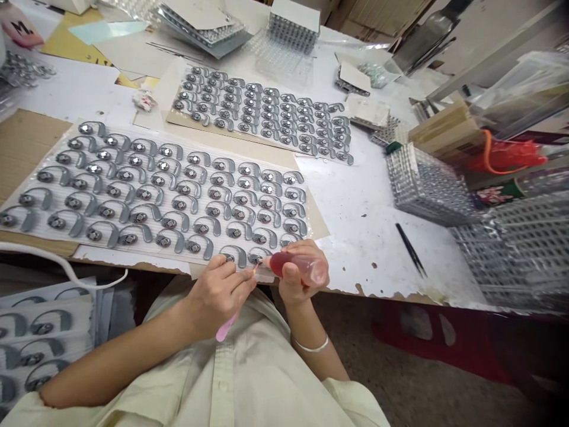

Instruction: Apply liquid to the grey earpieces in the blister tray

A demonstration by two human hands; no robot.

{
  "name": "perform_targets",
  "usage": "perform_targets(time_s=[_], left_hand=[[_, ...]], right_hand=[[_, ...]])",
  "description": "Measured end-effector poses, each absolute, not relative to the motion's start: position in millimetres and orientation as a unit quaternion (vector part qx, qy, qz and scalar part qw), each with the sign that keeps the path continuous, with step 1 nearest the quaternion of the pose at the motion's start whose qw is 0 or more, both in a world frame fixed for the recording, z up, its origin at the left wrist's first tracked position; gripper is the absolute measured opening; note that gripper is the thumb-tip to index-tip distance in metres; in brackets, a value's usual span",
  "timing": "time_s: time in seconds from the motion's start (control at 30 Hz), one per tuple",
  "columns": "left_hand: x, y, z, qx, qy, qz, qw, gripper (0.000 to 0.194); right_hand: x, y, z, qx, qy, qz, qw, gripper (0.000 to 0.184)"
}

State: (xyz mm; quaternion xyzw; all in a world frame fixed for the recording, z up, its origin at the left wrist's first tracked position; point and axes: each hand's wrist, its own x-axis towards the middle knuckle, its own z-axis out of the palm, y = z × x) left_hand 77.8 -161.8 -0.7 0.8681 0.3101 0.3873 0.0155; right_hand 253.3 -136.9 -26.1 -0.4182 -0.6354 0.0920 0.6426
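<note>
My left hand (pixel 224 292) is closed around a slim pink tool (pixel 226 328). Its flat end hangs below my fingers and its thin tip points at the front edge of a sheet of parts; whether it is tweezers I cannot tell. My right hand (pixel 288 290) grips a squeeze bottle (pixel 293 265) of reddish-pink liquid, tilted with its nozzle toward the same spot. Just at both tips lies a small grey hook-shaped metal part (pixel 267 255) with a round set piece. Rows of similar parts cover the near white sheet (pixel 56 228).
Behind lies a second sheet of hooked parts (pixel 262 112). Black tweezers (pixel 411 250) rest on the white table at right, near stacked trays (pixel 427 184) wrapped in plastic. A white cord (pixel 66 267) crosses the left front edge. More sheets (pixel 44 332) sit below at left.
</note>
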Motion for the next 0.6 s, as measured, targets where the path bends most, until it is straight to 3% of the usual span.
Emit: perform_targets(time_s=[0.6], left_hand=[[79.0, -162.6, 1.6, 0.867, 0.317, 0.384, 0.021, 0.011]], right_hand=[[252.4, -137.5, -27.7, -0.410, -0.628, 0.048, 0.660, 0.019]])
